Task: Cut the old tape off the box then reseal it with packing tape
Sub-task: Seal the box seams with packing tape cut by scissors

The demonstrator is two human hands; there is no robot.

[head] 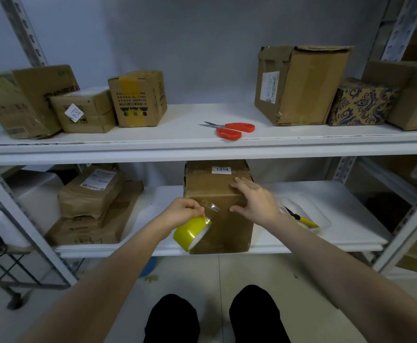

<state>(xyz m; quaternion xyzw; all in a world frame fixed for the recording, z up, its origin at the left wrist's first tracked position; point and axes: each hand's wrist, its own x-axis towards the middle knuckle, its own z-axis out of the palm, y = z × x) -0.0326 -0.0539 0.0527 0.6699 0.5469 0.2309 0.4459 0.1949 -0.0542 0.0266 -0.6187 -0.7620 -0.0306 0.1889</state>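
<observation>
A plain pale grey-blue wall (202,45) closes the back. Against it stands a white metal shelving rack (153,151) with slotted grey uprights (23,30). Its upper white shelf board (185,120) lies above a lower white shelf board (346,206). A second rack of the same kind (400,26) adjoins at the right. Below is a pale tiled floor (217,271) with thin joints. A dark metal-framed trolley (36,284) stands at the left. The light is dim and cool.

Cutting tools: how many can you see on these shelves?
2. Red-handled metal scissors lie on the upper white shelf; a yellow-handled knife lies on the lower shelf, partly behind the right hand. Others may be hidden.
</observation>
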